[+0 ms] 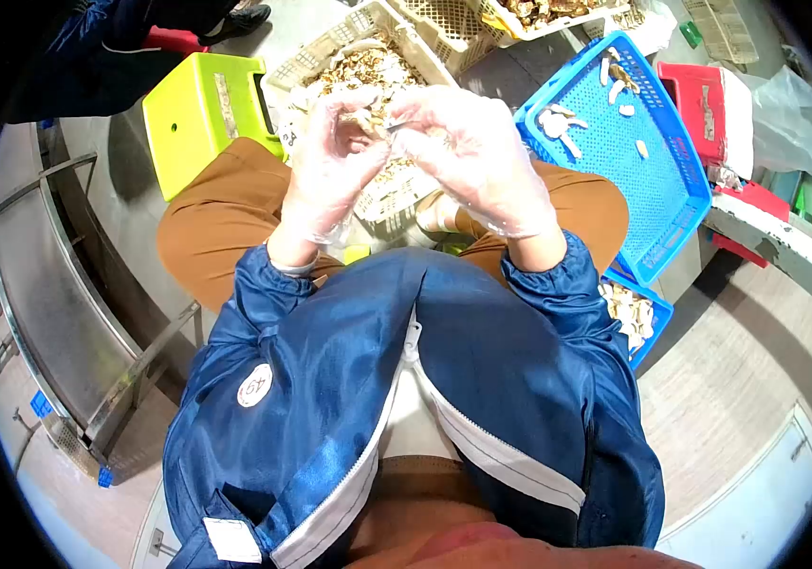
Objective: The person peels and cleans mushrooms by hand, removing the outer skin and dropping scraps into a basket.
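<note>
Both my hands wear thin clear plastic gloves and meet in front of me over a pale crate. My left hand (322, 169) curls its fingers around a whitish-brown mushroom piece (365, 121), partly hidden by the glove. Close against it, my right hand (477, 156) pinches what looks like a small grey blade (395, 124); its handle is hidden in the fingers. Below the hands, the cream plastic crate (430, 59) holds a heap of brown and white mushroom pieces (354, 76).
A blue perforated tray (605, 142) with a few white mushroom pieces rests at my right, above a blue bin of pale pieces (629, 318). A lime stool (199, 119) and red stool (695, 109) flank the crates. A metal frame (64, 294) stands left; another person's leg (74, 66) is upper left.
</note>
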Motion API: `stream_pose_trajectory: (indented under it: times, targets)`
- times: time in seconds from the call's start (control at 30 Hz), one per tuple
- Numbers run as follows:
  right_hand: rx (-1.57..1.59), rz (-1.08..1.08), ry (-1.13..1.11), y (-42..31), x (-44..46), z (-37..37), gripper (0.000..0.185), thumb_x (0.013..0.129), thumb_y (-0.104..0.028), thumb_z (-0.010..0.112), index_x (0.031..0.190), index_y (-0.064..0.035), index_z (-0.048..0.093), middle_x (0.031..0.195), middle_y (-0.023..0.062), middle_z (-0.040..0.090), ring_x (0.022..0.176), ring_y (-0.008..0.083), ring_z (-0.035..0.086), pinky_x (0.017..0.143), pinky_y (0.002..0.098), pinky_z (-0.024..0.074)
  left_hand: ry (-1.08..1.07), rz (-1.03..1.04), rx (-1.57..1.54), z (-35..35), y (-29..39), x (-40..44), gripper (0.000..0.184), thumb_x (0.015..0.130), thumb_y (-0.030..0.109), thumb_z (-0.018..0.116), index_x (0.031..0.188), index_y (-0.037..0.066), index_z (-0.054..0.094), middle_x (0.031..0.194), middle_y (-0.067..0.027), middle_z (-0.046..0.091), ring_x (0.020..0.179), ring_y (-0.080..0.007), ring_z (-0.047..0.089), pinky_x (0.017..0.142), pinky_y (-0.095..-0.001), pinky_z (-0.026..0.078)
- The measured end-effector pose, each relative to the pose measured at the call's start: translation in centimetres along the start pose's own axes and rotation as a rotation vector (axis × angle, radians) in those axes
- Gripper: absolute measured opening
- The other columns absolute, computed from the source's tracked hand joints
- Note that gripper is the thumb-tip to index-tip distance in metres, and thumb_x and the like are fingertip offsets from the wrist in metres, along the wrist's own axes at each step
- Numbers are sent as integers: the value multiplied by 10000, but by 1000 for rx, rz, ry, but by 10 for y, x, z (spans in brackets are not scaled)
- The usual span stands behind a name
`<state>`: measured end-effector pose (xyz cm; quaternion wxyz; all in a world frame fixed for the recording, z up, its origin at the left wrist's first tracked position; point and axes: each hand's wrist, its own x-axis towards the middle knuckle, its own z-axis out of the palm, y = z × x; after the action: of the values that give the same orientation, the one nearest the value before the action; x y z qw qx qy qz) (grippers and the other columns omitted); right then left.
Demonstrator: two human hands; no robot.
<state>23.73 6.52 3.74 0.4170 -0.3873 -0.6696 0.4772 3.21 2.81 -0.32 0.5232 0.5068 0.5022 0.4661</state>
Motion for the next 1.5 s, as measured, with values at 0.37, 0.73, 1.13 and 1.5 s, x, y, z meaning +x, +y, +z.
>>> stream_pose_trajectory:
  times: [0.37, 0.73, 1.13, 1.5]
  targets:
    - [142, 115, 27, 8, -3, 4, 202, 915, -197, 724, 976, -6, 748, 856, 139, 736, 750, 266, 711, 696, 382, 554, -37, 82, 8, 2, -6, -5, 505, 904, -11, 801, 1341, 74, 564, 1249, -56, 655, 1040, -127, 668, 862, -297, 560]
    - [6, 288, 220, 21, 0, -12, 228, 940, -173, 720, 1004, 43, 758, 795, 83, 744, 708, 126, 651, 682, 306, 531, -74, -55, -521, 4, -13, -1, 498, 916, -95, 736, 1343, 49, 524, 1428, -165, 596, 1204, -256, 676, 984, -382, 597]
    - [-525, 25, -53, 159, -12, 36, 183, 957, -126, 635, 1131, -85, 674, 1060, 134, 705, 1010, 299, 686, 915, 390, 561, -344, -204, -255, 67, -21, 87, 484, 957, 62, 747, 1397, 34, 550, 1239, -88, 654, 1088, -170, 665, 932, -310, 585]
    - [-293, 358, -693, 176, -34, 42, 545, 1087, -295, 382, 1542, -45, 549, 1639, 94, 510, 1515, 198, 464, 1294, 376, 303, -760, 120, 363, 266, -156, 188, 606, 902, 235, 810, 1412, -17, 598, 1224, -260, 727, 1116, -331, 725, 979, -421, 555]
